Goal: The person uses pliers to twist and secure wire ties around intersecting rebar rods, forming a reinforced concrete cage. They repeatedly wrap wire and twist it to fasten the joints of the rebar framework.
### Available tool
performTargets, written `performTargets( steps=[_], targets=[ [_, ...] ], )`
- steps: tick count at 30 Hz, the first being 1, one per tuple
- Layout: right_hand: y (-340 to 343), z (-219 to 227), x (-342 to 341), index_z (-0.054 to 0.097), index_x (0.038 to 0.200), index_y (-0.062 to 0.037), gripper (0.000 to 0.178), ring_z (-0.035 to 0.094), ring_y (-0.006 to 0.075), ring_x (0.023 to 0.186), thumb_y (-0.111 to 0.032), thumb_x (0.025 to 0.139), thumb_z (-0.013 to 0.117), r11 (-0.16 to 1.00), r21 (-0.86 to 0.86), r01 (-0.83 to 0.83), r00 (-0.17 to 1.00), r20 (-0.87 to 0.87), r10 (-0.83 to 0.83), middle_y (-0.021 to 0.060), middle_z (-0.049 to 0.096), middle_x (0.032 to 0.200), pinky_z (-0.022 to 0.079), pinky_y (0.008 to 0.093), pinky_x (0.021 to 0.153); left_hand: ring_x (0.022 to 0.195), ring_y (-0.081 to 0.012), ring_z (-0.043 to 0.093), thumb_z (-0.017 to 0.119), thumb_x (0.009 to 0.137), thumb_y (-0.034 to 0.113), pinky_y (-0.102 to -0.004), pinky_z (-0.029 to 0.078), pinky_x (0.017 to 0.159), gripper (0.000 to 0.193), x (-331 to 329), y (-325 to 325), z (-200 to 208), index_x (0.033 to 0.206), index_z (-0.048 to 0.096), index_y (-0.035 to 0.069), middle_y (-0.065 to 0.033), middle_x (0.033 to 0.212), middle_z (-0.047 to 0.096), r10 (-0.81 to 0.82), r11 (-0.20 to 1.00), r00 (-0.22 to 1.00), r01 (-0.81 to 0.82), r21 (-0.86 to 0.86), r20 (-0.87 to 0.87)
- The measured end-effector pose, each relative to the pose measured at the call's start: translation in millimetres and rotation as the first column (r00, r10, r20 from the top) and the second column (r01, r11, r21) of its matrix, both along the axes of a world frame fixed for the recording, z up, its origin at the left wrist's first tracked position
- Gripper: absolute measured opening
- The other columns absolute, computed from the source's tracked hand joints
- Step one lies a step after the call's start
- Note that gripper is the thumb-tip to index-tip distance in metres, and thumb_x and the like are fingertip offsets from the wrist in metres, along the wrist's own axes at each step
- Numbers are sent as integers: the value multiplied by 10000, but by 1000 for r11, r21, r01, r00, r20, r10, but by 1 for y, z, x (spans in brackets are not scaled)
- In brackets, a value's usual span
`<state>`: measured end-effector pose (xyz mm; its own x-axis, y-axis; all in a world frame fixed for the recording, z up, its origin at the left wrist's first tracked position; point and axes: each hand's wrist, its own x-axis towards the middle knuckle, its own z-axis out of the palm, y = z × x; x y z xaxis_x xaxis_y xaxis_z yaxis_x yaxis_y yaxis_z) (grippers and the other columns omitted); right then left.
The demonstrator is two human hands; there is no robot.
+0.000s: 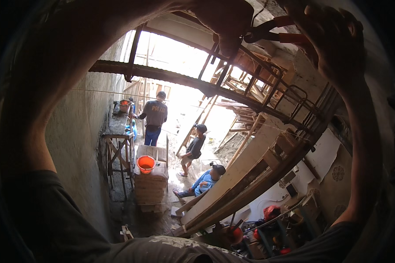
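Observation:
Both my arms are raised overhead. My right hand (pixel 333 41) is closed round the red handles of a pair of pincers (pixel 267 35). Their dark jaws sit beside my left hand (pixel 228 26), close to a thin wire. The left fingers are curled and closed at the top of a steel rebar cage (pixel 162 77); what they pinch is hidden by the hand and shadow. The cage's ribbed bars and bent stirrups run across the view below my hands.
Below stand a person in dark clothes (pixel 155 115) and another near a ladder (pixel 195 147); a person in blue (pixel 205 180) sits. An orange bucket (pixel 145 164) rests on a block stack. A long wooden beam (pixel 250 186) slants at right; a rough wall (pixel 77 131) rises at left.

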<state>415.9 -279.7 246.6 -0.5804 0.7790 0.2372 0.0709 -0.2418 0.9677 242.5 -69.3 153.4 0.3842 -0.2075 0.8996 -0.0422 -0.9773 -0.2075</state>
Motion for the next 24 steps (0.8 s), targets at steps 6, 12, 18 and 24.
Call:
performTargets(
  steps=[6, 12, 18, 24],
  targets=[
    [-2, -15, -35, 658, 1279, -138, 449, 697, 275, 983, -300, 883, 793, 857, -235, 460, 647, -573, -504, 90, 694, 1136, 542, 449, 878, 1001, -256, 636, 752, 900, 270, -403, 523, 832, 573, 8, 5, 7, 1391, 563, 43, -172, 1156, 652, 1, 1000, 999, -1, -1, -53],
    [-7, -18, -32, 657, 1273, -103, 509, 700, 274, 959, -290, 835, 836, 918, -115, 380, 780, -494, -385, 87, 706, 1132, 550, 418, 866, 990, -255, 637, 750, 902, 270, -402, 524, 822, 571, 12, 10, 13, 1392, 562, 47, -171, 1146, 653, -4, 1000, 995, 4, 9, -98],
    [-23, 14, 7, 618, 1337, -108, 564, 675, 284, 1018, -335, 855, 804, 998, 43, 51, 998, 23, -52, 101, 681, 1182, 536, 425, 901, 979, -254, 639, 747, 904, 270, -401, 526, 812, 568, 16, 12, 16, 1394, 561, 50, -170, 1136, 654, -6, 1000, 990, 8, 12, -139],
    [-23, 32, 22, 587, 1388, -116, 581, 648, 297, 1067, -393, 904, 748, 996, 6, 93, 994, 51, -93, 117, 654, 1228, 519, 436, 934, 967, -254, 640, 744, 905, 269, -400, 528, 803, 566, 17, 15, 18, 1395, 560, 53, -169, 1125, 655, 21, 1000, 986, -18, 22, -165]
  ],
)
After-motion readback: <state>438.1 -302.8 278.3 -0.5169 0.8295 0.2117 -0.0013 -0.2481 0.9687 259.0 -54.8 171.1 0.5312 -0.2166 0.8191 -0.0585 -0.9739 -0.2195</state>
